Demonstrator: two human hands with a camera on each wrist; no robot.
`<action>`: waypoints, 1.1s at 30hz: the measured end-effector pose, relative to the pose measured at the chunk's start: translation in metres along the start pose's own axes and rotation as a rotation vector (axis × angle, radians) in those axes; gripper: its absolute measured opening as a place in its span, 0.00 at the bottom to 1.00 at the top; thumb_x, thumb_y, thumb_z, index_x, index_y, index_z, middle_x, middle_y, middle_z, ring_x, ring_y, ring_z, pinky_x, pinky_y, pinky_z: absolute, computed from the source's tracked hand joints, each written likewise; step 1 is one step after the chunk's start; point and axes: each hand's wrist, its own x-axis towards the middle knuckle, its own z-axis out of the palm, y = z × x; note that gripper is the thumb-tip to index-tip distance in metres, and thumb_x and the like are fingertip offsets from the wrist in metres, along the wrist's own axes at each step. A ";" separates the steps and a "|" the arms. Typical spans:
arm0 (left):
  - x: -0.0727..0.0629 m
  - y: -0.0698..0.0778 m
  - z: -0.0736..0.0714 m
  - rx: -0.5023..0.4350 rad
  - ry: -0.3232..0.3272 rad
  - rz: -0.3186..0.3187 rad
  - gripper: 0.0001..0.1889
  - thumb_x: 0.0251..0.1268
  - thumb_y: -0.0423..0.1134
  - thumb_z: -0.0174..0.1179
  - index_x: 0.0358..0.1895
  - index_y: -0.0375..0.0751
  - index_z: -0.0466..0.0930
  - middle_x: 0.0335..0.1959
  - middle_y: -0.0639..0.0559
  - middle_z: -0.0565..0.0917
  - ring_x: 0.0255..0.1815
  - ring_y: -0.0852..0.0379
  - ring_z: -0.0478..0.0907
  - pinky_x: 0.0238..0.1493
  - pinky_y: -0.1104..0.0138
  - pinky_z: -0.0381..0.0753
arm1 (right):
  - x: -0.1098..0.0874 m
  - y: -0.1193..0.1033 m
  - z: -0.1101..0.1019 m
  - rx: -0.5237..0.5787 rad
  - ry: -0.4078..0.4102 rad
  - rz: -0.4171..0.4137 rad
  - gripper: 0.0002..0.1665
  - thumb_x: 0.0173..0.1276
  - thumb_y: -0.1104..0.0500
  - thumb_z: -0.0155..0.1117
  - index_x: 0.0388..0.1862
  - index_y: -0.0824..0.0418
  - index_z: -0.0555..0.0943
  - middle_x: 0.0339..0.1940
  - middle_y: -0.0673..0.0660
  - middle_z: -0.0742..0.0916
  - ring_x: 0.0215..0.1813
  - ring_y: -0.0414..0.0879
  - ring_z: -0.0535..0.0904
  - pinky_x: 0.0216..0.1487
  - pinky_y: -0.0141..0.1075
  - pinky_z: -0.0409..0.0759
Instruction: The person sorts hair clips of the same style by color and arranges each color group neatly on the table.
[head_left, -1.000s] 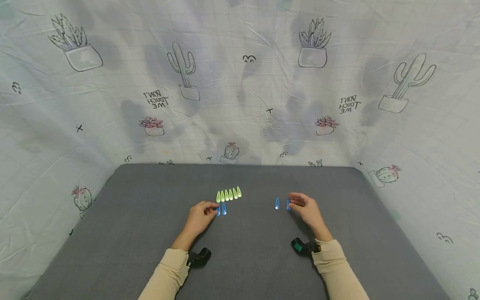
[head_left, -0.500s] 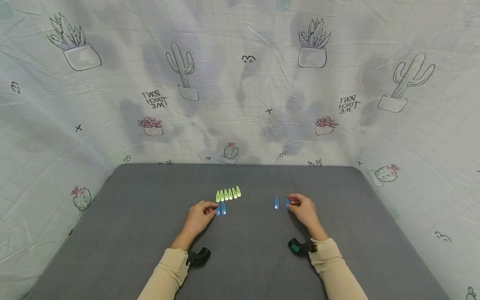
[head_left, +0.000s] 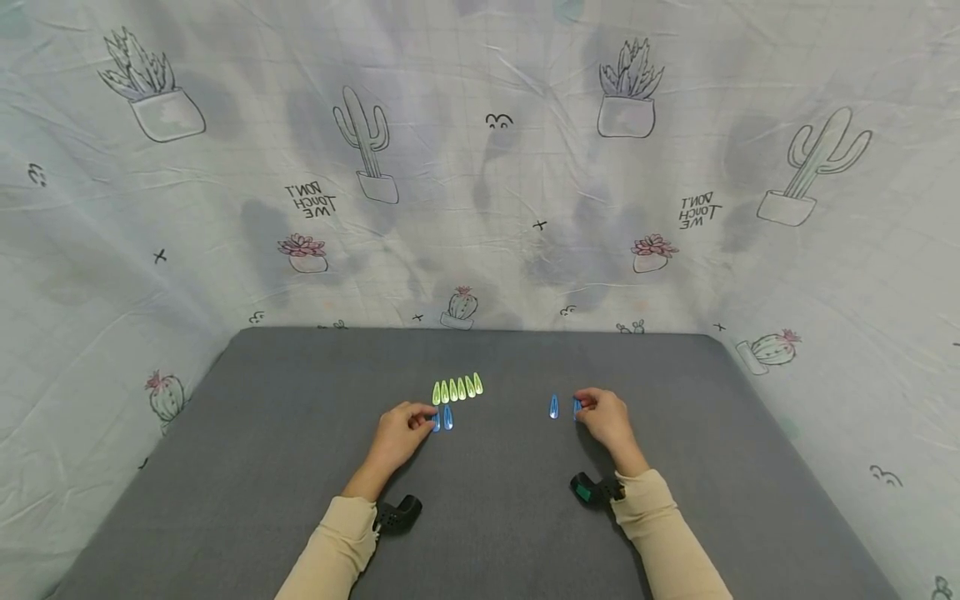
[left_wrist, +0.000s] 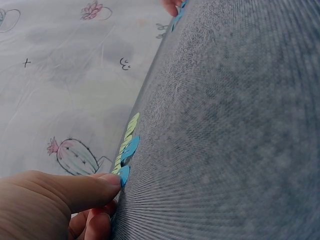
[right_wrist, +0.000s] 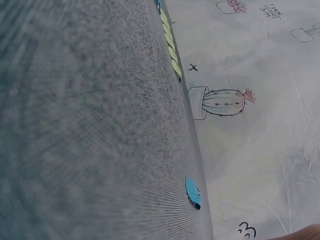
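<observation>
Snap hair clips lie on a grey table. My left hand [head_left: 397, 433] pinches a blue hair clip [head_left: 437, 423] between thumb and fingers; in the left wrist view the thumb covers one end of that clip [left_wrist: 125, 176]. Just right of it lies a second blue clip [head_left: 448, 417]. Several yellow-green clips [head_left: 453, 390] form a slanting row right behind these two. Over on the right, my right hand [head_left: 611, 421] holds another blue clip [head_left: 577, 408] with its fingertips, which partly hide it. One more blue clip [head_left: 554, 407] lies a little to its left.
The grey table [head_left: 495, 517] has a rounded far edge close behind the clips. A pale cloth [head_left: 495, 167] printed with cacti hangs behind and along both sides. Each wrist wears a black camera mount, the left mount [head_left: 400, 515] and the right mount [head_left: 592, 490].
My right hand's fingers have drawn together on the rightmost blue clip, and its wrist and forearm have shifted slightly left. The left hand stays in place on its clip.
</observation>
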 end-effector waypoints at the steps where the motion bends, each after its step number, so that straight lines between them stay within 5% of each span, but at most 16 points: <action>1: 0.000 0.000 0.000 -0.001 -0.001 0.001 0.07 0.54 0.31 0.67 0.37 0.39 0.86 0.24 0.54 0.75 0.25 0.62 0.69 0.27 0.70 0.68 | 0.000 0.000 0.000 0.005 -0.001 0.009 0.19 0.54 0.70 0.66 0.47 0.69 0.82 0.36 0.62 0.85 0.39 0.53 0.80 0.41 0.44 0.76; 14: 0.001 0.001 -0.002 -0.008 0.000 0.009 0.07 0.53 0.31 0.67 0.37 0.39 0.86 0.23 0.53 0.75 0.24 0.62 0.68 0.27 0.71 0.67 | 0.002 0.004 0.000 0.188 -0.018 0.095 0.20 0.56 0.70 0.64 0.49 0.68 0.82 0.36 0.60 0.85 0.34 0.42 0.76 0.32 0.30 0.71; 26: 0.001 0.001 -0.001 -0.011 -0.001 0.002 0.07 0.54 0.30 0.67 0.37 0.39 0.86 0.24 0.53 0.75 0.24 0.62 0.68 0.27 0.71 0.67 | 0.001 0.006 -0.001 0.440 -0.070 0.072 0.20 0.61 0.72 0.59 0.53 0.73 0.79 0.42 0.67 0.83 0.39 0.39 0.76 0.37 0.26 0.76; 33: 0.002 0.001 -0.001 -0.009 0.002 0.006 0.06 0.54 0.30 0.67 0.36 0.39 0.86 0.23 0.53 0.74 0.24 0.62 0.68 0.27 0.71 0.67 | 0.002 0.006 0.000 0.568 -0.130 0.053 0.22 0.63 0.71 0.60 0.57 0.72 0.76 0.38 0.56 0.83 0.38 0.37 0.76 0.40 0.27 0.77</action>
